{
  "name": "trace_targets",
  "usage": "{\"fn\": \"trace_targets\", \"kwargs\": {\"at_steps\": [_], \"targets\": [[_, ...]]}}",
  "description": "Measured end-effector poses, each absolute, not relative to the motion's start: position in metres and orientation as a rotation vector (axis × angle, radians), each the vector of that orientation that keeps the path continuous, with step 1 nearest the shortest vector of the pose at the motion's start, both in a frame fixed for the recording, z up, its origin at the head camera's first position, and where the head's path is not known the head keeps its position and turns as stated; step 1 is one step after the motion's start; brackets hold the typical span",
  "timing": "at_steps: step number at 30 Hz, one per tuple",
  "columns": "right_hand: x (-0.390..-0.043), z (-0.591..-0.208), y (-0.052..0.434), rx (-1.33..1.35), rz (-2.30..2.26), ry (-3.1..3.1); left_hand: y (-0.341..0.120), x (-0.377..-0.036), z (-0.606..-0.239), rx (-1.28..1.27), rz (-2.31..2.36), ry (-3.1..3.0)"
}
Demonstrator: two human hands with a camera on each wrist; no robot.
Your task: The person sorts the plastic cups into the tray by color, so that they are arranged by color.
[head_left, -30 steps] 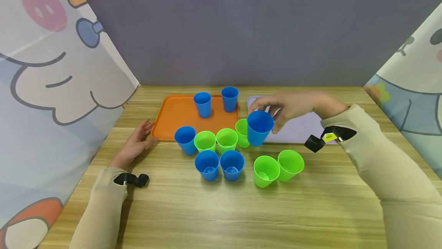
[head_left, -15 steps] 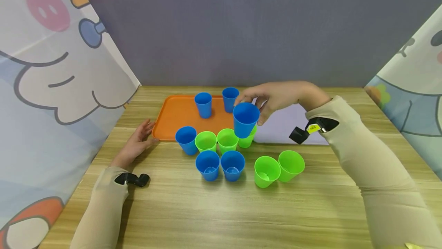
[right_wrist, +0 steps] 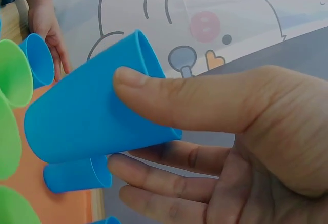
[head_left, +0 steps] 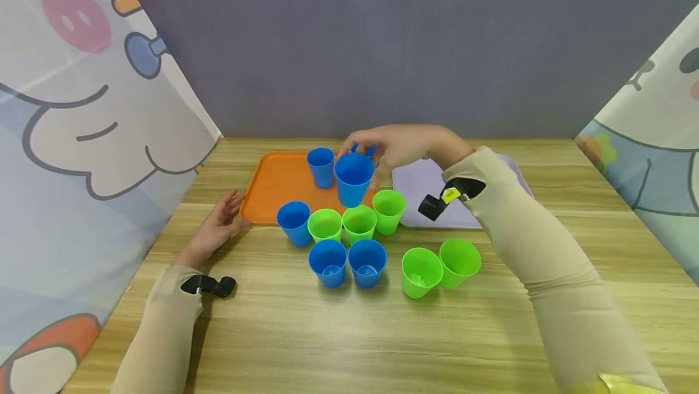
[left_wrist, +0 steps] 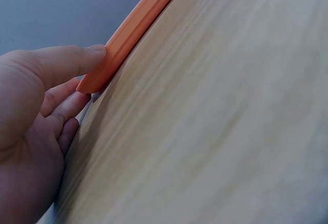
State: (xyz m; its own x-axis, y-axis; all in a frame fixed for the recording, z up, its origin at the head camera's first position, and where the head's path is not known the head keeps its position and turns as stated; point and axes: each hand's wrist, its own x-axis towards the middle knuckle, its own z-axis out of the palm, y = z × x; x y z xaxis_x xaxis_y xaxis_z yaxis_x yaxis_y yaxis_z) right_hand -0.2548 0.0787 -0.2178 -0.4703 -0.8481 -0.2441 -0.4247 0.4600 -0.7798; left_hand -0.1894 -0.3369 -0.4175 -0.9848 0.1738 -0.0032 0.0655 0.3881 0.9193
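Head view shows a tapered blue plastic cup (head_left: 354,183) in the right hand (head_left: 406,142), its thumb and fingers clamped near the rim, over the right part of a rectangular orange plastic tray (head_left: 281,184). The step in hand, as I judge it, is placing this cup on that tray: it looks raised, mouth upward, though the gap beneath cannot be judged. Two more blue cups occupy the tray, one (head_left: 321,169) near the middle of its far edge, the other (head_left: 374,151) towards its far-right corner, mostly hidden behind the hand. Left wrist view shows the left hand (left_wrist: 31,116) with thumb and fingers either side of the tray's near-left corner, apparently steadying it. Setting the cup down would call for lowering its base clear of both neighbours, then parting the fingers without dragging the rim. It should also stay clear of the row by the tray's near edge: a blue cup (head_left: 293,224) and light-green plastic cups (head_left: 359,224). More blue and green cups stand nearer the near edge of the wood-grained table (head_left: 338,345), and a pale purple tray (head_left: 417,184) lies to the right, partly covered by the forearm.
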Motion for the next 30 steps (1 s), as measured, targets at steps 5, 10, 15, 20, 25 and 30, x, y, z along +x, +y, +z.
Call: {"fn": "trace_targets", "kwargs": {"at_steps": [5,10,15,20,25,30], "targets": [[-0.259,-0.222,0.060,-1.018,-0.869,2.147,-0.337,-0.189,-0.418,0.212,1.663,2.540],[-0.261,-0.227,0.043,-0.989,-0.859,2.206,-0.337,-0.189,-0.418,0.215,1.685,2.525],[-0.263,-0.233,0.026,-0.975,-0.863,2.254,-0.338,-0.189,-0.418,0.217,1.686,2.524],[-0.265,-0.239,0.012,-0.948,-0.870,2.316,-0.338,-0.189,-0.419,0.210,1.660,2.537],[-0.268,-0.247,0.000,-0.933,-0.915,2.366,-0.338,-0.190,-0.420,0.214,1.663,2.544],[-0.272,-0.257,-0.012,-0.943,-0.972,2.389,-0.338,-0.190,-0.421,0.234,1.689,2.538]]}}
